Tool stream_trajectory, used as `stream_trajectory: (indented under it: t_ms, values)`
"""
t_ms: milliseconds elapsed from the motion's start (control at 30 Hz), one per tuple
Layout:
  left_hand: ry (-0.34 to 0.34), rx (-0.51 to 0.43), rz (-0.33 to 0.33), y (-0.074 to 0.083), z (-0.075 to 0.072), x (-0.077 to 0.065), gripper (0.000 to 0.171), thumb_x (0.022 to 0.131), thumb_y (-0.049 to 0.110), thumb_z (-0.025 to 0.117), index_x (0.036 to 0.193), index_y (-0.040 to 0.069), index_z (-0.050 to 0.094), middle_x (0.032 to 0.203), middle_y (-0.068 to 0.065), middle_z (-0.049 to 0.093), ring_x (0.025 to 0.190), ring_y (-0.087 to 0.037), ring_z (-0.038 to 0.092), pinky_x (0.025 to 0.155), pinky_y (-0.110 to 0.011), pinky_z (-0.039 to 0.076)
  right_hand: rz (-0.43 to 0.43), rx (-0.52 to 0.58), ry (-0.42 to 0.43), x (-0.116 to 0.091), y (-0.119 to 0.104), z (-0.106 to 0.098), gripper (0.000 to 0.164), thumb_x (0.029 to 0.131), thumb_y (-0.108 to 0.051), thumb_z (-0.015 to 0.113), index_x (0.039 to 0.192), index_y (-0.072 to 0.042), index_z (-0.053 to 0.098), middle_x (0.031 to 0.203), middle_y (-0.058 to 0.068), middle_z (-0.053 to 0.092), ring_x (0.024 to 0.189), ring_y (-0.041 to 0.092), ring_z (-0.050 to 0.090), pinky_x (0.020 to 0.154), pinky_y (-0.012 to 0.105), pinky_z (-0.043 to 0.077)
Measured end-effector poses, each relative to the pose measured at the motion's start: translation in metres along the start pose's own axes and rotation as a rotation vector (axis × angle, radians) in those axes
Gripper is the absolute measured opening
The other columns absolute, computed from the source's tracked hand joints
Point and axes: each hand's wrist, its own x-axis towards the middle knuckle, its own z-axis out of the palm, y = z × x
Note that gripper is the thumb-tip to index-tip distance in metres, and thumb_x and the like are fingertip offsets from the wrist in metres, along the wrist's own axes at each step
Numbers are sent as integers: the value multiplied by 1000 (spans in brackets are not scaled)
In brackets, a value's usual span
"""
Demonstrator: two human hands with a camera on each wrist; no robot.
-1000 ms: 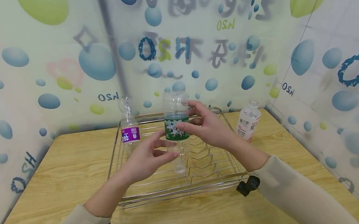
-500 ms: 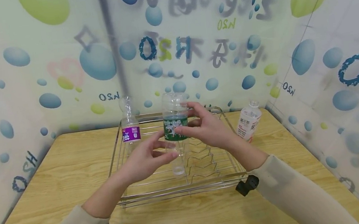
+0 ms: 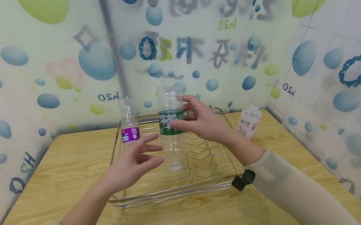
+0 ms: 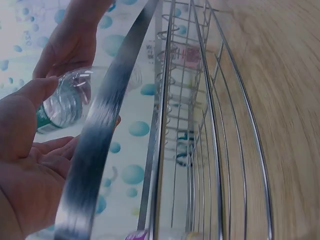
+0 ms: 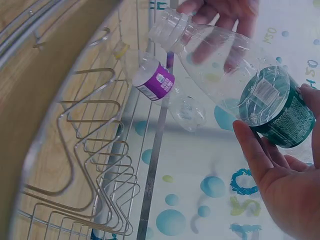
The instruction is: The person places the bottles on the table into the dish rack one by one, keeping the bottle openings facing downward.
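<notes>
My right hand [image 3: 203, 122] grips a clear plastic bottle [image 3: 165, 120] with a green label, thumb in front and fingers behind. It is upside down, its uncapped mouth pointing down over the wire rack [image 3: 190, 192]. My left hand [image 3: 133, 165] holds nothing; its fingers are loosely extended just left of the bottle, behind its neck in the right wrist view. Whether the bottle's mouth touches the rack's wires, I cannot tell. A second clear bottle [image 3: 130, 134], purple-labelled, stands inverted at the rack's left, its lower part partly behind my left hand.
A white-labelled clear bottle [image 3: 250, 120] stands on the wooden table [image 3: 72, 170], right of the rack. Bent wire dividers [image 5: 100, 125] rise inside the rack. A wall sheet [image 3: 61, 74] with printed blue and green drops hangs close behind.
My left hand has drawn away from the bottle to the left, its fingers extending more. The green-labelled bottle and my right hand have shifted slightly up and left.
</notes>
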Motion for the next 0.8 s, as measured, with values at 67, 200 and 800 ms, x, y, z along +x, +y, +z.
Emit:
stream_trajectory:
  t_ms: [67, 200, 800]
  values:
    - [17, 15, 8, -2, -8, -12, 70, 107, 32, 75, 167, 17, 42, 153, -19, 65, 127, -34, 74, 99, -38, 66, 3, 0, 3, 2, -3, -1, 80, 103, -28, 81, 168, -25, 35, 147, 10, 58, 128, 28, 73, 101, 48, 65]
    - [76, 57, 16, -8, -22, -38, 64, 108, 26, 74, 165, 18, 47, 150, -19, 67, 123, -27, 76, 94, -30, 66, 6, 11, 4, 5, -6, -2, 80, 104, -26, 79, 169, -24, 33, 147, 11, 58, 128, 30, 72, 101, 48, 65]
    - [228, 454, -10, -64, -50, -100, 46, 103, 26, 81, 147, 18, 70, 140, -9, 75, 100, 5, 69, 81, -24, 63, 56, -31, 45, 29, 2, -11, 86, 102, -38, 81, 171, -24, 31, 157, 11, 54, 130, 29, 70, 102, 51, 64]
